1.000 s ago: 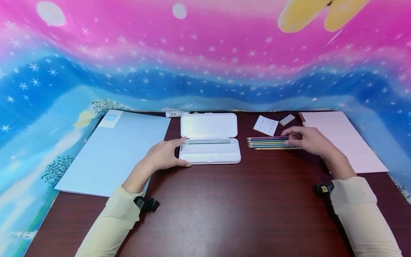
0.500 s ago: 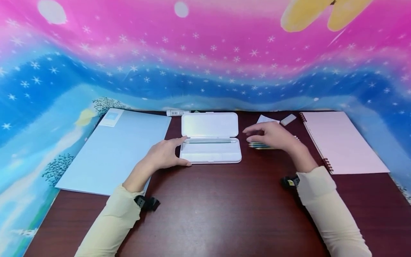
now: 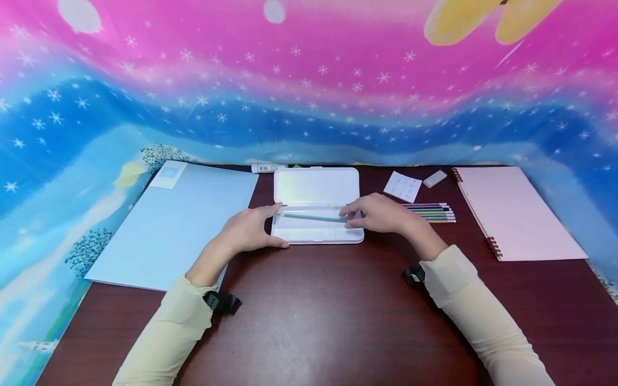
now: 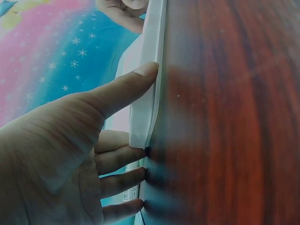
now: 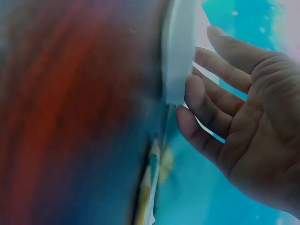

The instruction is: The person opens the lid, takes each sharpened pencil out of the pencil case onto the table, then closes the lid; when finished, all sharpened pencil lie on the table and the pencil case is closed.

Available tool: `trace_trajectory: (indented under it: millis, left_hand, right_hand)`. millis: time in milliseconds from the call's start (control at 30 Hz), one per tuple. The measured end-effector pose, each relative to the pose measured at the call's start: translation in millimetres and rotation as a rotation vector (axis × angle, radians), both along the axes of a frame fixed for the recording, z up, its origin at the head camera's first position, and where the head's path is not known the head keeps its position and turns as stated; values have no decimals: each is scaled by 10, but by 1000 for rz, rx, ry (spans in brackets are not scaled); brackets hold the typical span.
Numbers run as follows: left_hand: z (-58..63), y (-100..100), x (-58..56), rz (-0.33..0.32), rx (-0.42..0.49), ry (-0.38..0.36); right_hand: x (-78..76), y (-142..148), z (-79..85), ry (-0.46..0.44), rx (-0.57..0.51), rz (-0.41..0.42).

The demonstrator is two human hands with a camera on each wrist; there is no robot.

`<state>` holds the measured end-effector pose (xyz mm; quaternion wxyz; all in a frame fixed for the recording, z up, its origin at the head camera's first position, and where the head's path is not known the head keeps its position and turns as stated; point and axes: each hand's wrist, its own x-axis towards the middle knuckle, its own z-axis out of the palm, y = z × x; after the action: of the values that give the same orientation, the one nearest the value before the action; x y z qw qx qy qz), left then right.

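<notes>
A white pencil case (image 3: 316, 235) lies with its lid raised in the head view. My left hand (image 3: 243, 230) holds its left end, thumb on the front edge and fingers toward the back; the left wrist view shows the thumb (image 4: 126, 89) against the case's side wall (image 4: 146, 108). Inside the case a green pencil (image 3: 311, 217) lies slightly slanted. Its right end is between the thumb and index finger of my right hand (image 3: 381, 214). In the right wrist view the right hand (image 5: 253, 112) curls over the case end (image 5: 180, 56), which hides the pencil.
Several pencils (image 3: 434, 212) lie right of the case, partly behind the right hand. Behind them are a small white card (image 3: 403, 186) and an eraser (image 3: 434, 178). A pink spiral notebook (image 3: 521, 214) lies right, a blue folder (image 3: 178, 225) left, a white tube (image 3: 263, 168) behind.
My right hand has moved left from the loose pencils to the case. The green pencil, straight in its slot before, now lies slanted, its right end nearer the front. The left hand stays put.
</notes>
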<state>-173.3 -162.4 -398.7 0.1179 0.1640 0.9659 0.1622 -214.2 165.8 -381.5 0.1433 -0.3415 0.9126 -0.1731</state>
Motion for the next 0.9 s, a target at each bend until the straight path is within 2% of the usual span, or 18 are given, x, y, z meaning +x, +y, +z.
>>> trace_trajectory:
  millis: [200, 567, 767, 900]
  left_hand:
    - [23, -4, -11, -4, -7, -3]
    - [-4, 6, -12, -8, -5, -2]
    - [-7, 4, -8, -6, 5, 0]
    - [-9, 14, 4, 1, 7, -5]
  right_hand:
    - [4, -72, -21, 0, 29, 21]
    - [3, -111, -40, -63, -18, -26]
    - [-6, -46, -22, 0, -79, -29]
    - [-8, 108, -12, 55, -141, -45]
